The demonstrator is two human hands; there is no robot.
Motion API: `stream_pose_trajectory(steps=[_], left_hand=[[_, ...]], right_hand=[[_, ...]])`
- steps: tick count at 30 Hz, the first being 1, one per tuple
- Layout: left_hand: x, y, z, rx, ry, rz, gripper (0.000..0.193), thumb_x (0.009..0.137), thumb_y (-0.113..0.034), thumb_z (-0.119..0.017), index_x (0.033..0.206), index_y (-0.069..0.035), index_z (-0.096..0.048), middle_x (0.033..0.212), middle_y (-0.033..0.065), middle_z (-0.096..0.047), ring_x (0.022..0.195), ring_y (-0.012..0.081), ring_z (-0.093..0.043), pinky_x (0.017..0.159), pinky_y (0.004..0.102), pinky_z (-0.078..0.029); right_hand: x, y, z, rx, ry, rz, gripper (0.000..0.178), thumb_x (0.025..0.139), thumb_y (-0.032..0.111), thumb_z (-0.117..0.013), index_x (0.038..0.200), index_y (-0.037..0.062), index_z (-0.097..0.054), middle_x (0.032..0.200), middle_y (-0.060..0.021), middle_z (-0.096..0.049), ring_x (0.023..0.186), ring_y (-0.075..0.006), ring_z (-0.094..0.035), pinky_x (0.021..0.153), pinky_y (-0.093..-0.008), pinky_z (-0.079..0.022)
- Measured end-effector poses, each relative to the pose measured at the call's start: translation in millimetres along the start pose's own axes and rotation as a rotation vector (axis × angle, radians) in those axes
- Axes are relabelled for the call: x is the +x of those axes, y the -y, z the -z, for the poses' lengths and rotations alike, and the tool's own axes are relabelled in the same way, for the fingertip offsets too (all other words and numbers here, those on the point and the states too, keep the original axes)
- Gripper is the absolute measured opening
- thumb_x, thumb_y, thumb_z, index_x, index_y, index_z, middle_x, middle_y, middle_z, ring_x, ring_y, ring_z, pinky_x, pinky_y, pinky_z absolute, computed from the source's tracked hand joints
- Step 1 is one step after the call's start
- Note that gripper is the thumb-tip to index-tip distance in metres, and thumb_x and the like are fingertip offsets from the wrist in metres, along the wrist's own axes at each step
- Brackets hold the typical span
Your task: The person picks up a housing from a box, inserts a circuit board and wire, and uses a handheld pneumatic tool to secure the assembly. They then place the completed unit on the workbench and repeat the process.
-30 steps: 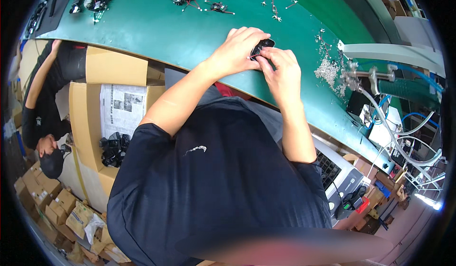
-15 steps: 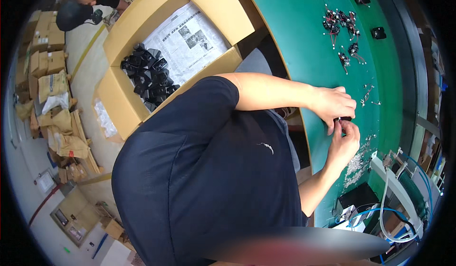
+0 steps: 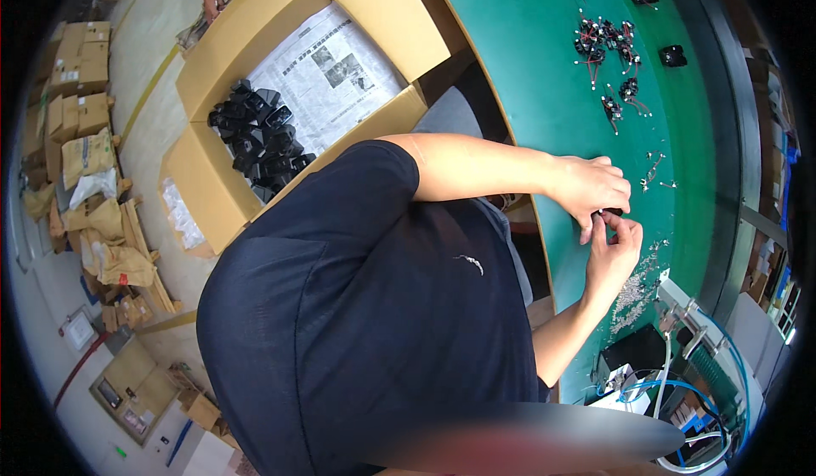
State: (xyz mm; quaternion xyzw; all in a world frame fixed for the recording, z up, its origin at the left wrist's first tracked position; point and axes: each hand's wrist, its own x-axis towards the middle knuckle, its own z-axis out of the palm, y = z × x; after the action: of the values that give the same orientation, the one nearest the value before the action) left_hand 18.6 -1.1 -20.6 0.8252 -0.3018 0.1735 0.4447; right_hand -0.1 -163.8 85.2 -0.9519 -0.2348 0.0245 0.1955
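Head view: dark part [image 3: 616, 212] between both hands over the green table [image 3: 544, 76], apparently unfinished.
Left hand [image 3: 593, 189]: fingers curled around it.
Right hand [image 3: 614, 251]: thumb and forefinger nearly together; hold unclear.
Wired clusters [image 3: 607, 37]: loose, seemingly left to do.
Carton [image 3: 202, 82]: black pieces [image 3: 259, 140] heaped; doneness unclear.

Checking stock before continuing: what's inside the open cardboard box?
The cardboard box holds a heap of black parts alongside printed newspaper. Whatever lies beneath the newspaper or deeper in the heap is covered.
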Motion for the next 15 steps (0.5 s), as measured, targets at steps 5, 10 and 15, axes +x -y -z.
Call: stream_pose_trajectory(steps=[5, 10, 15], left_hand=[[0.5, 0.4, 0.9, -0.004, -0.006, -0.013, 0.092, 0.052, -0.058, -0.089, 0.126, -0.008, -0.065, 0.117, 0.0046, -0.062, 0.110, 0.0267, -0.057, 0.093, 0.0418, -0.043], [2.5, 2.3, 5.6, -0.025, 0.080, 0.027, 0.092, 0.054, -0.061, -0.090, 0.126, -0.010, -0.066, 0.119, 0.0038, -0.064, 0.113, 0.0268, -0.057, 0.097, 0.0424, -0.042], [1.4, 0.3, 5.7, -0.066, 0.044, 0.001, 0.091, 0.050, -0.050, -0.093, 0.126, -0.008, -0.066, 0.117, 0.0040, -0.063, 0.109, 0.0272, -0.057, 0.095, 0.0422, -0.043]], right_hand=[[0.5, -1.8, -4.1, 0.072, 0.020, -0.125, 0.016, 0.084, 0.009, -0.081, 0.098, 0.0028, -0.078, 0.082, -0.0099, -0.062, 0.074, -0.0220, -0.062, 0.070, -0.0384, -0.051], [-1.2, 2.5, -7.5, 0.051, -0.027, -0.096, 0.017, 0.085, 0.008, -0.080, 0.101, 0.0026, -0.079, 0.082, -0.0114, -0.063, 0.072, -0.0234, -0.063, 0.070, -0.0387, -0.051], [2.6, -3.9, -4.9, 0.061, 0.061, -0.028, 0.016, 0.089, 0.009, -0.076, 0.103, 0.0026, -0.078, 0.086, -0.0140, -0.066, 0.076, -0.0266, -0.065, 0.072, -0.0388, -0.052]])
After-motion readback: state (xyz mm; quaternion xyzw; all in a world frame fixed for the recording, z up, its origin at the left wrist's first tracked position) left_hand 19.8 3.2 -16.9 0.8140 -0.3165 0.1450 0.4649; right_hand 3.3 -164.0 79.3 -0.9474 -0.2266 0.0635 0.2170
